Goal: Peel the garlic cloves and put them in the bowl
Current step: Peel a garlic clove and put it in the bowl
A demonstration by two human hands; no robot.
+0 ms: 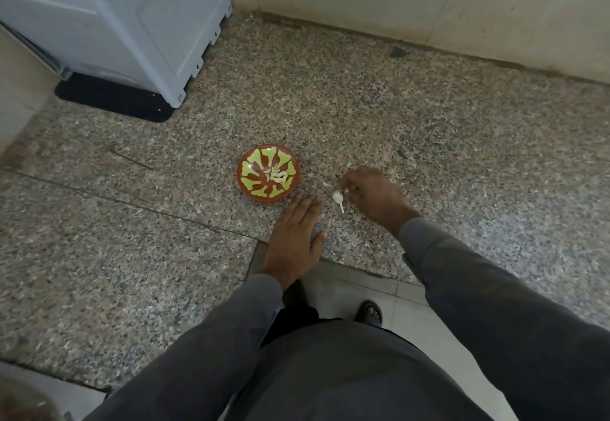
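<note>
Several peeled cloves (276, 176) are already lying in the red-and-green bowl (248, 186) on the granite counter (429, 130), while the right hand (376, 194) is pinching at the remaining garlic (337, 195) beside it and the left hand (293, 232) is resting flat, fingers together

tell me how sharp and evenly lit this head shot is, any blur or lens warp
Head view: soft, even light, with no glare on the granite counter. The wide lens bows the wall edge and stretches the sleeves. The right hand looks slightly blurred beside the garlic clove; the left hand and the bowl read sharper. The bottom left corner is dim and out of focus.
</note>
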